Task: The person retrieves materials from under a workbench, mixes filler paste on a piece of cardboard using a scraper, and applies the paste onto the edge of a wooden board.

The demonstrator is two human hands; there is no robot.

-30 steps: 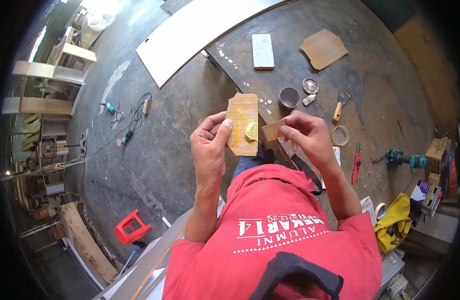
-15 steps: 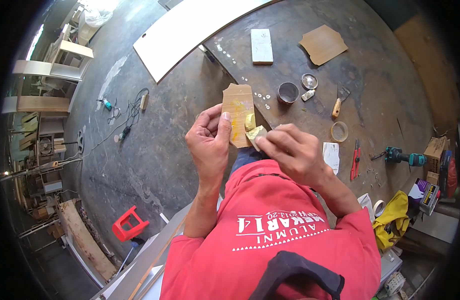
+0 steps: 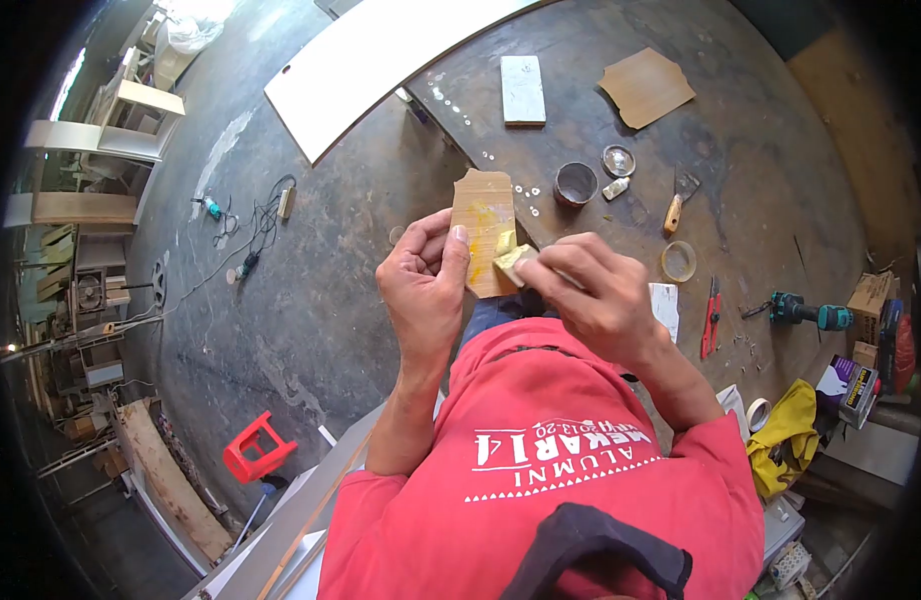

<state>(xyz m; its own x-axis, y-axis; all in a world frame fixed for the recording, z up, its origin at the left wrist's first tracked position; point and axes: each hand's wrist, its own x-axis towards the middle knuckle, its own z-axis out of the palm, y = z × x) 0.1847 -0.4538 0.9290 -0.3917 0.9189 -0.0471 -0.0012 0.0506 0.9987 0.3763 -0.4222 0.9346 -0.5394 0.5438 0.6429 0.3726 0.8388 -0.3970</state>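
Observation:
My left hand [image 3: 428, 280] is closed on a thin wood-grain board piece [image 3: 481, 215] with a ragged far end, thumb on its face. Yellow smears and a lump of pale yellow putty [image 3: 507, 241] lie on that face. In my right hand [image 3: 596, 290], fingers and thumb pinch a small flat scraper piece [image 3: 513, 264] coated with the same putty. The scraper touches the board piece near its right edge, just below the lump. My fingers hide the scraper's other end.
On the dark tabletop are an open tin [image 3: 576, 185], a putty knife [image 3: 679, 205], a tape roll [image 3: 679, 262], a red cutter [image 3: 712, 318] and a cordless drill [image 3: 806, 312]. A white panel [image 3: 371, 60] lies ahead. A red stool [image 3: 259, 447] is on the floor at left.
The board piece and my left hand have shifted slightly right. My right hand has moved slightly up and right, and the scraper's angle on the putty has changed.

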